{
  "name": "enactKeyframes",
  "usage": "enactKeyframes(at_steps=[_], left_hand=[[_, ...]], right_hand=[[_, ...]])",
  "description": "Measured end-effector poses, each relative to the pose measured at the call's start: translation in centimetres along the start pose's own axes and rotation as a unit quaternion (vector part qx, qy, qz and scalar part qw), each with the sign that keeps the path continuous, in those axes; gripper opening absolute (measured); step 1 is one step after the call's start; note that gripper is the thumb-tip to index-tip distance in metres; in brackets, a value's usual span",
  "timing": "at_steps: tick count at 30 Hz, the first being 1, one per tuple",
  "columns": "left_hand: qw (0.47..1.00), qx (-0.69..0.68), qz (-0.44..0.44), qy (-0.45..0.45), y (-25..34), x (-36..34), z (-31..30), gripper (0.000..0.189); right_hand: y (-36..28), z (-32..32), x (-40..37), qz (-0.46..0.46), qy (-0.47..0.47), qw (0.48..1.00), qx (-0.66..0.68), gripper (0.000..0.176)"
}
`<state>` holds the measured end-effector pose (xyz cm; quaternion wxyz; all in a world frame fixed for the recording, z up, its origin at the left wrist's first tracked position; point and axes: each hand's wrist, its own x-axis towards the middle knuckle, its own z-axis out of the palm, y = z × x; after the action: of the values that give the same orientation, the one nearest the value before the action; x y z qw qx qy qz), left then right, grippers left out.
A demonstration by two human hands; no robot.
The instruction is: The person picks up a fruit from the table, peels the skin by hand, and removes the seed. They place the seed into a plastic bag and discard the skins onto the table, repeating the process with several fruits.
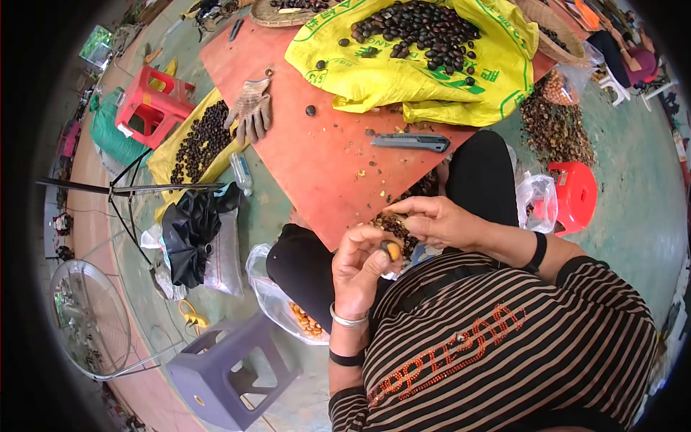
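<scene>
My left hand, a silver bangle on its wrist, pinches a partly shelled nut, dark on one side and orange-yellow on the other. My right hand is just beside it, thumb and fingers drawn together; whatever they hold is too small to make out. Below both hands, dark shell scraps lie in my lap. A grey utility knife rests on the orange-red board in front of me. Farther away, many dark nuts are heaped on a yellow sack.
A worn work glove lies at the board's left edge. A clear bag with peeled orange nuts sits by my left knee, near a grey stool. Red stools stand on both sides. A shell heap covers floor at right.
</scene>
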<state>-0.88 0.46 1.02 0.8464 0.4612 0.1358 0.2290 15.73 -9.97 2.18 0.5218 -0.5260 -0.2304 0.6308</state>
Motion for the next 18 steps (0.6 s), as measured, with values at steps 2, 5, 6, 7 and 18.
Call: enactKeyframes(at_steps=[2,5,6,7,18], left_hand=[[0.998,-0.051,-0.01,0.041,0.4,0.3,0.4,0.025],[0.997,-0.05,0.001,0.052,-0.1,0.4,0.1,0.026],[0.996,-0.062,0.007,0.066,-0.3,0.4,0.3,0.025],[0.994,-0.087,0.012,0.065,0.0,0.5,0.7,0.024],[0.983,0.069,0.105,0.134,-1.1,-0.2,1.4,0.03]], right_hand=[[0.2,0.2,-0.4,-0.04,-0.017,0.999,0.005,0.034],[0.9,1.1,-0.8,-0.127,-0.029,0.991,-0.026,0.036],[0.8,1.3,-0.8,-0.176,-0.029,0.982,-0.065,0.038],[-0.1,1.4,-1.2,-0.138,-0.05,0.988,-0.055,0.044],[-0.1,2.5,-1.1,-0.178,-0.079,0.98,-0.034,0.045]])
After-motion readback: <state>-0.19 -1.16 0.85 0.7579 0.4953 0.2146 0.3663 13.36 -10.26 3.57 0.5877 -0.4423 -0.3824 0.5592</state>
